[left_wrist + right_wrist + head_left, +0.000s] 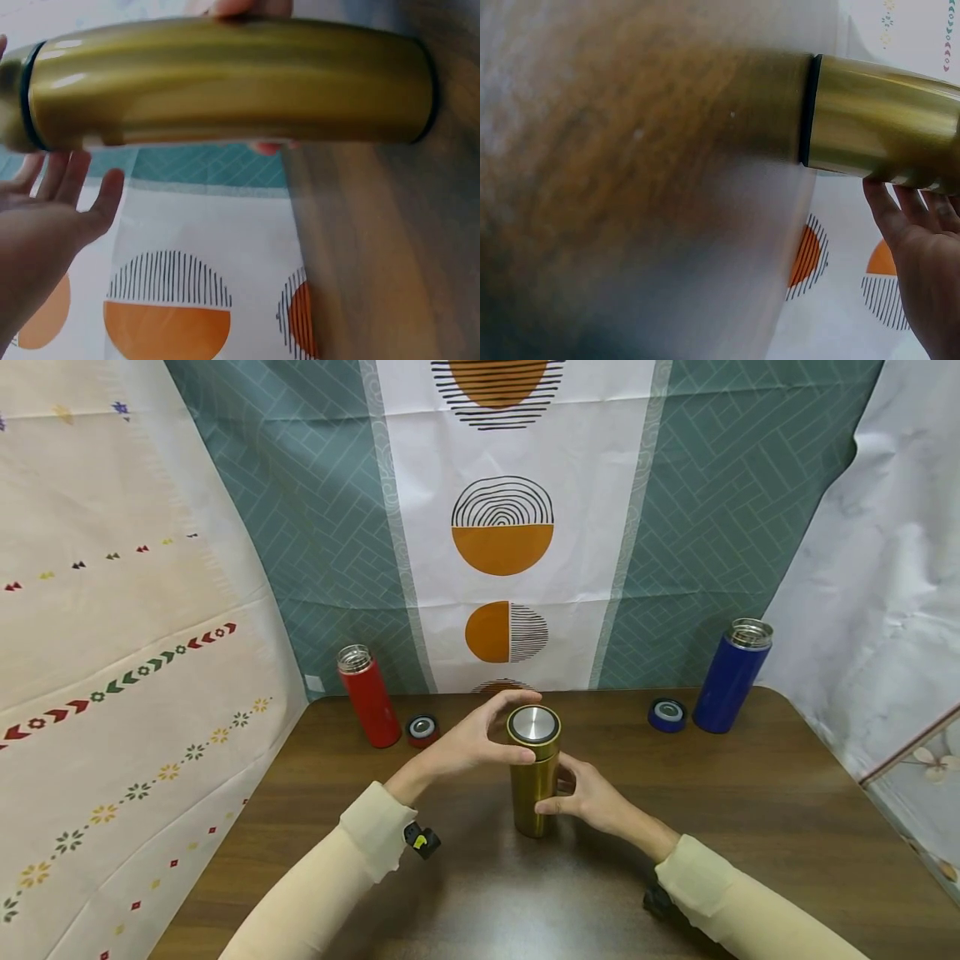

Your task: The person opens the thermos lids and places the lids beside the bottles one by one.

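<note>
A gold thermos bottle (534, 797) with a silver-topped lid (535, 725) stands upright on the wooden table. The right hand (594, 797) grips its body from the right side, thumb in front and fingers behind. At the top, the left hand (476, 735) curls around the lid, thumb across the front and fingers behind it. The left wrist view shows the bottle body (240, 82) lying across the picture, with left fingers (56, 180) at the lid end. In the right wrist view, right fingertips (885, 199) touch the gold body (885, 116) above its dark base ring.
At the back left, an open red bottle (371, 702) stands beside its red lid (422, 731). An open blue bottle (731, 681) is at the back right, next to its blue lid (667, 715). A patterned cloth (322, 510) hangs behind the table (300, 827).
</note>
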